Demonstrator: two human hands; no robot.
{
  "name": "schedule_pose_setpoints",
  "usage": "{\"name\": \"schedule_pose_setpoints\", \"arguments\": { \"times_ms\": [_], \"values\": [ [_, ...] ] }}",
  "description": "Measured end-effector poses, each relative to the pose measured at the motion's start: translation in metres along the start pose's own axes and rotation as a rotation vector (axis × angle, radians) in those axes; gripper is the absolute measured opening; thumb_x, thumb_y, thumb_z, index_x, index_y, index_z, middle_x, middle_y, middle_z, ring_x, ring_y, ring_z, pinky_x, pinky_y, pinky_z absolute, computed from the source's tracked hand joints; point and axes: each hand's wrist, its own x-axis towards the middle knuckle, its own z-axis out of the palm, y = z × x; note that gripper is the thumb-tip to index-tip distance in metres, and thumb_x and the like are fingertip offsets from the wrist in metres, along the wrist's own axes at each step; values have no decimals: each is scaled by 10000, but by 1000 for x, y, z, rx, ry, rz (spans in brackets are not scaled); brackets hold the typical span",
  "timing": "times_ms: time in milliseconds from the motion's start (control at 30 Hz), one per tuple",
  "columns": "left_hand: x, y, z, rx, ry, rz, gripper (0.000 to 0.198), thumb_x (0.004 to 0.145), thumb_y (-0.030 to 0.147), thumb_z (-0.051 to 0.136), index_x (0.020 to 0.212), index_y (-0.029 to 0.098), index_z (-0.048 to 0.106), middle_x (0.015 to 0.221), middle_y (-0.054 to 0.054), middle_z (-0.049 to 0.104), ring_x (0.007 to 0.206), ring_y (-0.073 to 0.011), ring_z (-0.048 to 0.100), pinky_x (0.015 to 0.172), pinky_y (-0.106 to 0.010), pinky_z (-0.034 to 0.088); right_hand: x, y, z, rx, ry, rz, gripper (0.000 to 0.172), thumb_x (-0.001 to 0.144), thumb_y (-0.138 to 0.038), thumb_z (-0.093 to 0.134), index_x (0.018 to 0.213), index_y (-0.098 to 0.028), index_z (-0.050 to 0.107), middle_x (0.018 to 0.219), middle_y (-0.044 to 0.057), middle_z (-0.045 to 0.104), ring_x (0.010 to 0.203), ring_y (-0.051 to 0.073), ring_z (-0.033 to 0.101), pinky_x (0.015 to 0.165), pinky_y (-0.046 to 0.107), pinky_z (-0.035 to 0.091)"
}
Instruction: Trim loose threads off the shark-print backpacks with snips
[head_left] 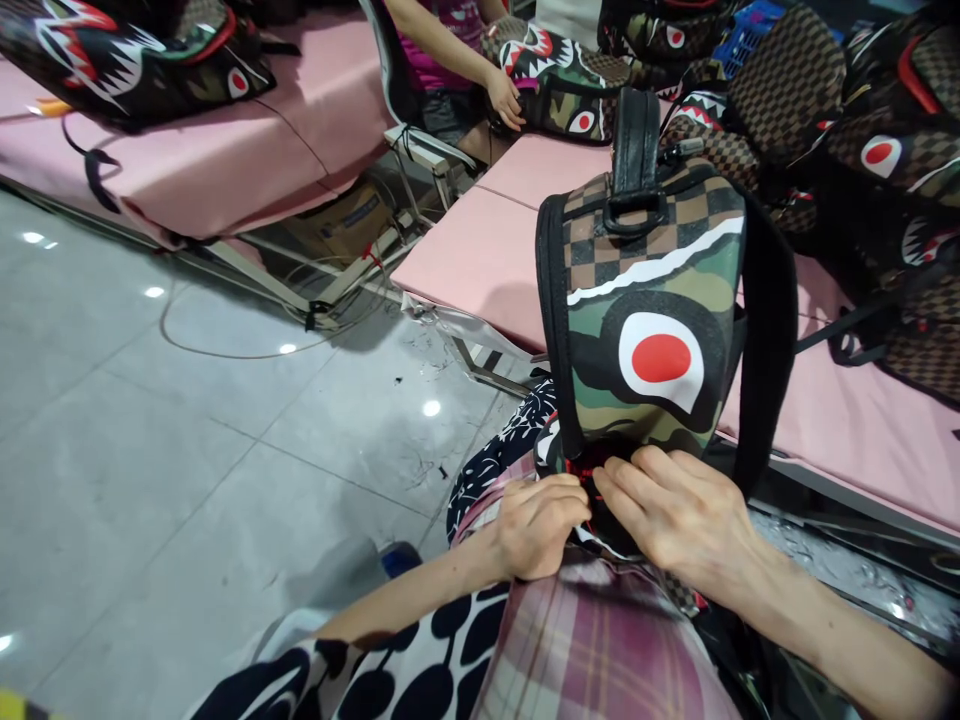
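A camouflage and brown-checkered backpack (660, 270) with a white and red eye patch rests on my lap against the pink table edge, its black top handle (635, 150) pointing up. At its lower part, my left hand (544, 525) is closed on the bag's dark edge. Beside it my right hand (671, 505) has its fingers curled over the same lower part of the bag, close to my left fingertips. Red and black material shows between the two hands. What lies under the fingers is hidden.
Pink-covered tables (480, 245) stand ahead and at the left, with another shark-pattern bag (142, 60) on the left one. More bags (877, 160) are piled at the right. A seated person's hand (504, 98) touches a bag across the table. A chair (390, 70) stands between.
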Motion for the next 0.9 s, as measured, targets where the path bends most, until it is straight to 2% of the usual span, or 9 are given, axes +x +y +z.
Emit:
{"name": "schedule_pose_setpoints", "arguments": {
  "times_ms": [167, 333, 700, 800, 900],
  "values": [
    [-4, -3, 2, -63, 8, 2, 179, 859, 89, 357, 863, 135, 530, 716, -66, 637, 744, -135, 626, 696, -257, 546, 0, 4, 5, 33, 33, -13, 175, 865, -114, 469, 852, -125, 643, 849, 53, 641, 693, 148, 460, 556, 294, 285],
    [-14, -7, 11, -136, 103, -18, 170, 846, 84, 385, 877, 136, 544, 747, -66, 628, 752, -140, 610, 687, -282, 540, 2, 4, 9, 13, 9, -6, 175, 859, -109, 476, 808, -139, 640, 842, 52, 637, 701, 149, 459, 568, 294, 291],
    [-10, -4, 5, -164, -1, -25, 181, 889, 144, 321, 891, 163, 501, 740, -68, 625, 774, -153, 607, 702, -308, 549, -2, 3, 9, -6, 65, 13, 200, 843, -79, 472, 772, -136, 651, 713, 36, 602, 635, 146, 442, 544, 289, 303],
    [-9, 0, 8, -247, 31, -102, 164, 884, 147, 349, 865, 173, 510, 810, -78, 648, 805, -167, 620, 738, -338, 546, -7, 4, 7, -50, 77, 17, 185, 850, -91, 477, 886, -116, 656, 773, 51, 626, 670, 151, 468, 574, 289, 332],
    [-5, 0, 3, -387, 146, -300, 175, 901, 169, 350, 811, 172, 500, 815, -62, 650, 854, -186, 634, 771, -376, 533, -13, 5, 5, -137, 131, 107, 234, 854, -88, 476, 1039, -84, 619, 857, 73, 650, 717, 156, 492, 605, 285, 353]
  ]
}}
